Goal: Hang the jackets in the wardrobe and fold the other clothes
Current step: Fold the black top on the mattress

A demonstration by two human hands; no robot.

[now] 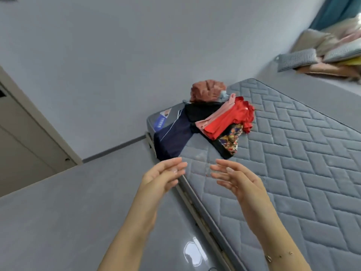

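A pile of clothes lies on the far corner of the grey quilted mattress (293, 153). It holds a rust-brown bundle (207, 89), a black garment (201, 111), a navy jacket (173, 139) hanging over the mattress edge, a red garment (230, 120) over a pink one, and a dark floral piece (230, 140). My left hand (164, 176) and my right hand (236, 178) reach forward with fingers straight and palms facing each other. Both hold nothing and hover short of the pile.
A shiny grey floor (78, 212) lies left of the mattress. A beige door (23, 137) stands at the far left wall. Folded bedding and pillows (322, 53) are stacked at the upper right, below a teal curtain (336, 10).
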